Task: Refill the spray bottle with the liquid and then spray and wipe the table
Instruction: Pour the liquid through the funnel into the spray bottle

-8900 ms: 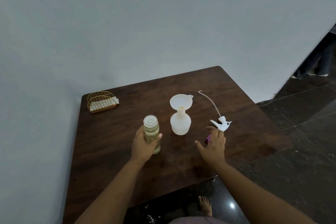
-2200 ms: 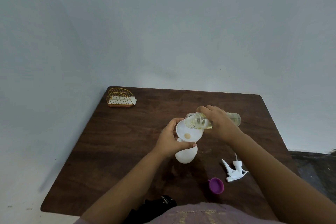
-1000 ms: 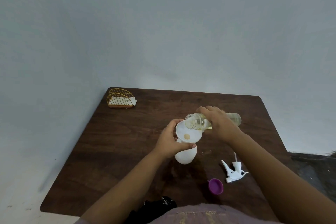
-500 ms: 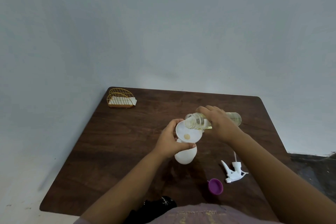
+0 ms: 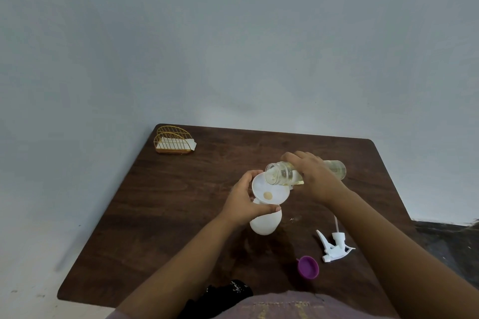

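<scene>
A white round spray bottle (image 5: 265, 223) stands on the dark wooden table (image 5: 181, 202) with a white funnel (image 5: 269, 193) in its neck. My left hand (image 5: 245, 204) grips the funnel and the bottle's neck from the left. My right hand (image 5: 311, 179) holds a clear bottle of pale yellow liquid (image 5: 282, 176) tipped on its side, mouth over the funnel's rim. A little yellowish liquid sits at the funnel's hole. The white spray trigger head (image 5: 334, 246) with its tube lies on the table to the right, detached.
A purple cap (image 5: 308, 267) lies near the front edge, left of the trigger head. A gold wire holder with white napkins (image 5: 174, 140) stands at the back left corner. A black cloth (image 5: 228, 292) hangs at the front edge. A pale wall rises behind.
Over the last seconds almost nothing has moved: the tipped bottle stays over the funnel. Much earlier my left hand held the liquid bottle upright, and the view has since turned.
</scene>
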A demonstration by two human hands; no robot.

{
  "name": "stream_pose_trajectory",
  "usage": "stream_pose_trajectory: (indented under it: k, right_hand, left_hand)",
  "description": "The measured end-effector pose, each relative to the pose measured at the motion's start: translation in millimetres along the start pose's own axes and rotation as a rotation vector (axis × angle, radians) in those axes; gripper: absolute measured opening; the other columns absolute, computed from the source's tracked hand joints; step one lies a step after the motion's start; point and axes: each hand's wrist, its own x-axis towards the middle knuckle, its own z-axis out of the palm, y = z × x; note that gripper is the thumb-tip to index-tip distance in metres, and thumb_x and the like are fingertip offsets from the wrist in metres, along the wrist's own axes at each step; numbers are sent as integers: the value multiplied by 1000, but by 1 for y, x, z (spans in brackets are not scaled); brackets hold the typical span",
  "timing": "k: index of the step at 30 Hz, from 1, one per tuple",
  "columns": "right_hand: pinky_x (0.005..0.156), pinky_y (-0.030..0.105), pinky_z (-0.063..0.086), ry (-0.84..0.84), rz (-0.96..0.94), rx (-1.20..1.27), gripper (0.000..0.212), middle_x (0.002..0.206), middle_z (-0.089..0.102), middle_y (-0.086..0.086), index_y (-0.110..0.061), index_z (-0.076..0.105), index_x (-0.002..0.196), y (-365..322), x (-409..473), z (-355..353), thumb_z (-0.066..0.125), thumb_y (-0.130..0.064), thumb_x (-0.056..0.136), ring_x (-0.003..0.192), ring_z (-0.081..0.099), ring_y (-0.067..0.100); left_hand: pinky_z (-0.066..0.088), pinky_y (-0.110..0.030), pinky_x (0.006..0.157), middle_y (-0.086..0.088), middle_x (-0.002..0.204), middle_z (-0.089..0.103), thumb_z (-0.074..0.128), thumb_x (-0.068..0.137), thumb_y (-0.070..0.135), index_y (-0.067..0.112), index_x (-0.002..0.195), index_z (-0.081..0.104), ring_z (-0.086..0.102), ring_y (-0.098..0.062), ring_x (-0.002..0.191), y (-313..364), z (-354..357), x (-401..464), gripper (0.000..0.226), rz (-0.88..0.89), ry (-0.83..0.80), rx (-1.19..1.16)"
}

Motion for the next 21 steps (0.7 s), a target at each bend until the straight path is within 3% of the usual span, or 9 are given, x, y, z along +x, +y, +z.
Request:
stream_pose_trajectory:
  k: [21]
  right_hand:
    - [78,28,33,5,-2,-18,44,95,55,-6,-26,54,114,-2,-1,-2,74,-23,74,88,49,13]
  left_hand:
    - [58,-33,88,14,125,58,92,59,32,31,128,48,58,-13,113,-3,0,1,82,-3,2,5]
